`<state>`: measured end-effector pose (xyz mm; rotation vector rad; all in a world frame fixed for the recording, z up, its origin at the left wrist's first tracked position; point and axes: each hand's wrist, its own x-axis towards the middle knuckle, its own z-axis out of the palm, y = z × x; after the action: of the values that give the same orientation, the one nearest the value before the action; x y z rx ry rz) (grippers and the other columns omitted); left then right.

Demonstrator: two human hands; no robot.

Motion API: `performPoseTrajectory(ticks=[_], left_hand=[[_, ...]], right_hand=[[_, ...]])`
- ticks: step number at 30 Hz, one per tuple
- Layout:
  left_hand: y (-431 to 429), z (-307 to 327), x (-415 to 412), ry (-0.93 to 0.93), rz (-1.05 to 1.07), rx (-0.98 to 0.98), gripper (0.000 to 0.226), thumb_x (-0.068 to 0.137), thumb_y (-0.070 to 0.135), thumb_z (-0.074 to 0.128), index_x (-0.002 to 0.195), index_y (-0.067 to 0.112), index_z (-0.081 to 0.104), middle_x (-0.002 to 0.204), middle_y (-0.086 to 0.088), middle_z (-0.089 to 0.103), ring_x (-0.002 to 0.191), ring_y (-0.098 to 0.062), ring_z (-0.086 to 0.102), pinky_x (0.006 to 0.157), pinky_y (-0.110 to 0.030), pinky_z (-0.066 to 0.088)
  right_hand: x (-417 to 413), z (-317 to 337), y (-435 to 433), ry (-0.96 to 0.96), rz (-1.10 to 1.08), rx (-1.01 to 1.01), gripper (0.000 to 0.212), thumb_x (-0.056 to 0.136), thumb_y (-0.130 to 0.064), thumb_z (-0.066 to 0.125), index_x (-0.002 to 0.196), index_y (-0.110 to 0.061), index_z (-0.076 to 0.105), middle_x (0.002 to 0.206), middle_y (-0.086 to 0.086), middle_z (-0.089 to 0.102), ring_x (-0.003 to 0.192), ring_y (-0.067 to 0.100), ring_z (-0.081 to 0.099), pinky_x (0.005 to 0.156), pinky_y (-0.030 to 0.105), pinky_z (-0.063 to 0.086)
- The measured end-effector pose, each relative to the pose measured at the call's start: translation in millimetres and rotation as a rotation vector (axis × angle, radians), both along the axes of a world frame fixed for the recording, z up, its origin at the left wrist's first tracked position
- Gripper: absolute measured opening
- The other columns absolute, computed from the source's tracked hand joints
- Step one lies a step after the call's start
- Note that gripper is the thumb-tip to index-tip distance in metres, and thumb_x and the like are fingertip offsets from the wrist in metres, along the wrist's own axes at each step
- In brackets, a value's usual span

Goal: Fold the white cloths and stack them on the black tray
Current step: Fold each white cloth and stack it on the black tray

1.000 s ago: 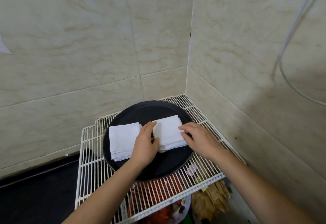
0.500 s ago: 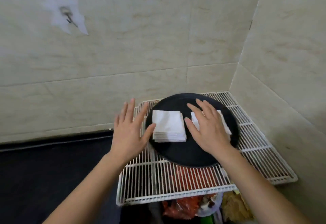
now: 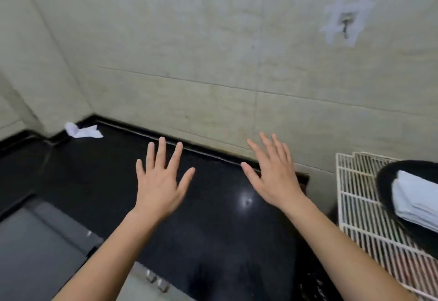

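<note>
A: Biggest first: tiled wall (image 3: 189,51) across the back, glossy black table (image 3: 213,224) below it.
B: Lower left?
A: Grey unit (image 3: 42,253) with small buttons on its front edge; the left forearm crosses over it. What it is, cannot tell.
B: Right side?
A: White wire rack (image 3: 360,205) just beside the table's right end. Black tray (image 3: 388,172) sits on it, cut off by the frame edge.
B: Hands?
A: Left hand (image 3: 158,186) and right hand (image 3: 275,179) are both out over the table, palms down, apart from the tray. Grip on each: fingers straight and spread, nothing held. Whether they touch the table, cannot tell.
B: Cloths?
A: Stack of folded white cloths (image 3: 414,201) on the tray, blurred, partly out of frame. One crumpled white cloth (image 3: 83,131) lies unfolded at the table's far left corner, by the wall, well apart from both hands.
B: Anything smaller?
A: Metal hook (image 3: 346,26) on the wall, upper right, on a pale adhesive patch.
</note>
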<state>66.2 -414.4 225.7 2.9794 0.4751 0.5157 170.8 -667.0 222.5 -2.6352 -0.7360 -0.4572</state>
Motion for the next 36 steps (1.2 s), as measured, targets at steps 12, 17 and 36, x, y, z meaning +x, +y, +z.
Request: performPoseTrajectory(ticks=[12, 17, 36], left_hand=[[346, 5, -170, 0.012, 0.396, 0.014, 0.081, 0.092, 0.073, 0.013, 0.158, 0.028, 0.008, 0.166, -0.009, -0.004, 0.152, -0.032, -0.004, 0.116, -0.061, 0.016], [416, -14, -176, 0.040, 0.430, -0.013, 0.083, 0.088, 0.071, 0.009, 0.158, 0.027, 0.007, 0.166, -0.009, -0.002, 0.152, -0.032, -0.003, 0.117, -0.060, 0.016], [702, -22, 19, 0.189, 0.315, 0.100, 0.082, 0.089, 0.075, 0.010, 0.157, 0.032, -0.006, 0.163, -0.007, -0.020, 0.151, -0.029, -0.016, 0.119, -0.060, 0.005]], right_hand=[[-94, -5, 395, 0.030, 0.363, -0.049, 0.071, 0.097, -0.063, 0.039, 0.157, -0.031, 0.020, 0.166, 0.007, 0.014, 0.153, 0.028, 0.005, 0.124, 0.047, 0.004], [-86, -24, 468, 0.054, 0.409, -0.090, 0.071, 0.096, -0.064, 0.037, 0.157, -0.032, 0.019, 0.166, 0.005, 0.012, 0.154, 0.027, 0.005, 0.124, 0.045, 0.002], [108, -44, 746, 0.147, 0.321, -0.135, 0.072, 0.097, -0.062, 0.036, 0.158, -0.028, 0.017, 0.164, 0.009, 0.019, 0.151, 0.029, 0.016, 0.123, 0.047, 0.011]])
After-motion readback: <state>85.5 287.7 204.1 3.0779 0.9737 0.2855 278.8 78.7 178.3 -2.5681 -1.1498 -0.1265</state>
